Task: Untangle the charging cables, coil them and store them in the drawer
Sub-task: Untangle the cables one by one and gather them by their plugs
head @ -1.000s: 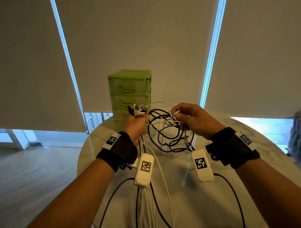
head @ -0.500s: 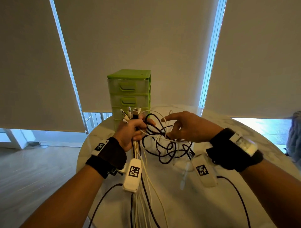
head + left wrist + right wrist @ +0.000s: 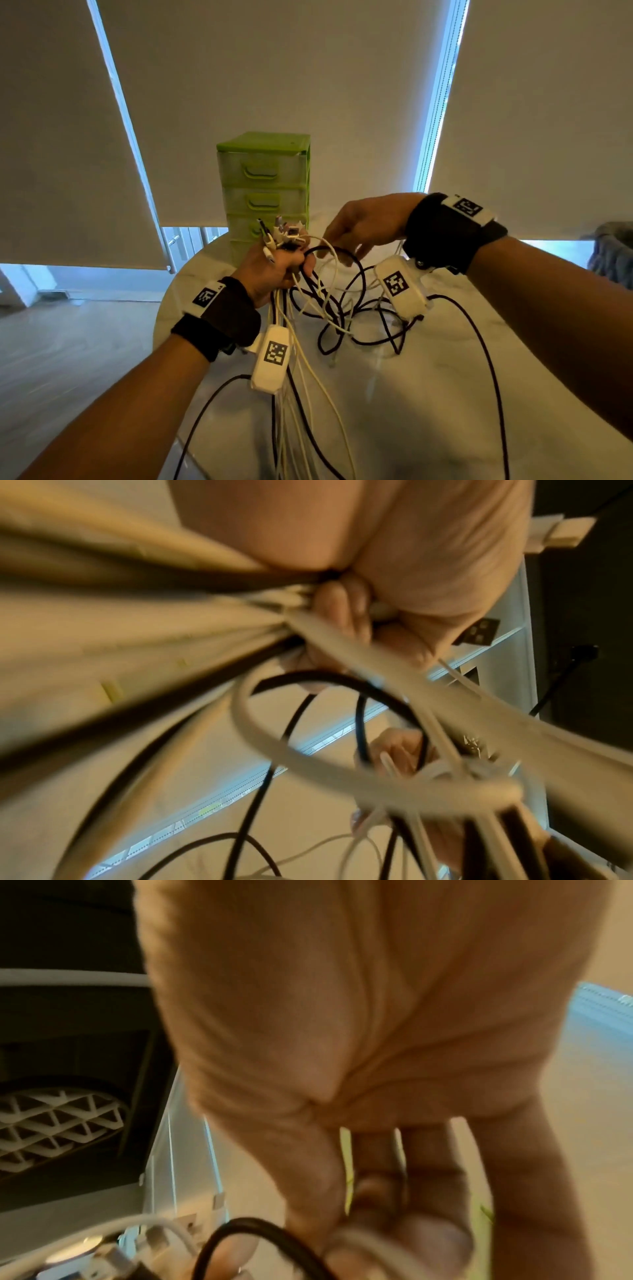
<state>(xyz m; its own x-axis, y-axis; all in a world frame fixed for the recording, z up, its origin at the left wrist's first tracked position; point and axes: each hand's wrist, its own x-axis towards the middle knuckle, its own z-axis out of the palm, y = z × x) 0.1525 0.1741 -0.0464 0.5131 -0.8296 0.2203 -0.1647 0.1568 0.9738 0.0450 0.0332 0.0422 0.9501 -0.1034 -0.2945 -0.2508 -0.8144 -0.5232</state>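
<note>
From the head view, the left hand (image 3: 274,270) is clenched round a bundle of charging cables (image 3: 329,308), with their plugs (image 3: 281,234) fanning up and away out of the top of the fist, while the long runs hang straight down past the wrist toward the near edge of the marble table (image 3: 428,394). The left wrist view adds what the head view hides: the curled fingers (image 3: 346,615) pressing white and black strands together against the palm, a flat metal USB-A plug (image 3: 479,634) poking out beside the fist, and one broad white loop (image 3: 274,739) arching across the lens. The cables are round and smooth, some cream-white and some black with a matte finish, and their tangled loops sag between the two hands above the tabletop. The right hand (image 3: 366,229) reaches in from the right with its fingers bent down into the loops; the right wrist view, badly blurred, shows its fingertips (image 3: 404,1240) closing on a pale strand next to a black loop (image 3: 260,1242), so it appears to pinch a cable. Behind the hands stands a boxy green plastic drawer unit (image 3: 263,181) with translucent fronts, all closed, on the table's far side.
</note>
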